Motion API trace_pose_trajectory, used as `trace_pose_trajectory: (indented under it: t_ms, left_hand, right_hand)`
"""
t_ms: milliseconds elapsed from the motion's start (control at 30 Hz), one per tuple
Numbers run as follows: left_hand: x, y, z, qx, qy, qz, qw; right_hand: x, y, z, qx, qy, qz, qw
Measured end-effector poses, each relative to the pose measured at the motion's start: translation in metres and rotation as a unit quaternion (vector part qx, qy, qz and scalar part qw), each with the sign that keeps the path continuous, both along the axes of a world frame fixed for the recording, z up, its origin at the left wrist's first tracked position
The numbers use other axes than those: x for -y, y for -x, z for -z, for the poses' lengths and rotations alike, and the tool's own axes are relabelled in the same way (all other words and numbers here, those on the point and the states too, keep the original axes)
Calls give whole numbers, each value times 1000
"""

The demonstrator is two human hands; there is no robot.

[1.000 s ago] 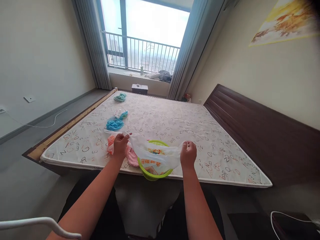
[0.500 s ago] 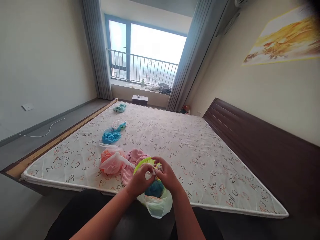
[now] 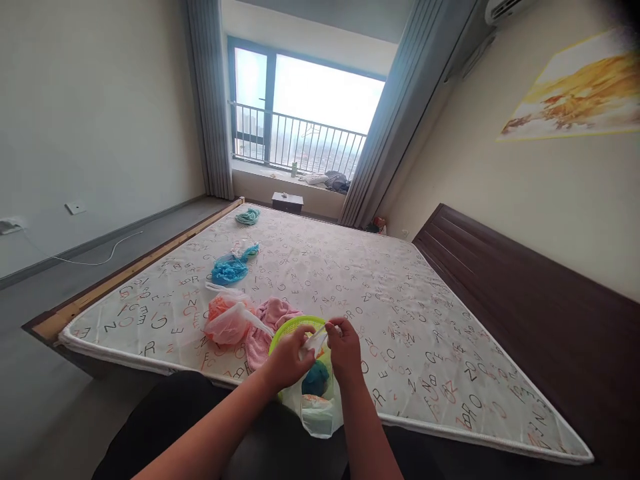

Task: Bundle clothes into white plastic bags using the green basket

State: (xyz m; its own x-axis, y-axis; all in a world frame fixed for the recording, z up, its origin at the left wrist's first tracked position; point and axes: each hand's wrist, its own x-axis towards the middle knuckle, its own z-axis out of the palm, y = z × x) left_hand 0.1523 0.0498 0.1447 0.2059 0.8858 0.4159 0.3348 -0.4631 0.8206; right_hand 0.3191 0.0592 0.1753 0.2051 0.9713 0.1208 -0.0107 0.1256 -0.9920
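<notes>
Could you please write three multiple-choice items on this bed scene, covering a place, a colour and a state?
1. Where is the lime-green plastic basket?
A. near mattress edge
B. windowsill
C. floor

2. What colour is the bundle inside the clear plastic bag?
A. red
B. blue
C. yellow

3. How are the bag's handles held?
A. hanging loose
B. pinched by both hands
C. left on the mattress

A, it sits on the lettered mattress before the person; B, blue shows through; B, left hand and right hand grip them.
</notes>
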Motion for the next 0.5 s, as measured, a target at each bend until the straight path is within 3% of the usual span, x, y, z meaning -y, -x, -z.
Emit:
trace_pose_trajectory:
  t_ms: [100, 233, 367, 500]
  left_hand:
    - [5, -3, 2, -19, 11, 26, 999]
    - [3, -2, 12, -26, 55, 47, 997]
    - [-2, 0, 22, 25, 47, 49, 997]
    - [-2, -6, 24, 88, 7, -17, 996]
  right_hand:
    - [-4, -2, 13, -79, 17, 31, 996]
    - [-3, -8, 13, -92, 30, -29, 995]
    - [5, -9, 2, -34, 49, -113, 992]
    - [10, -2, -3, 45, 43, -145, 987]
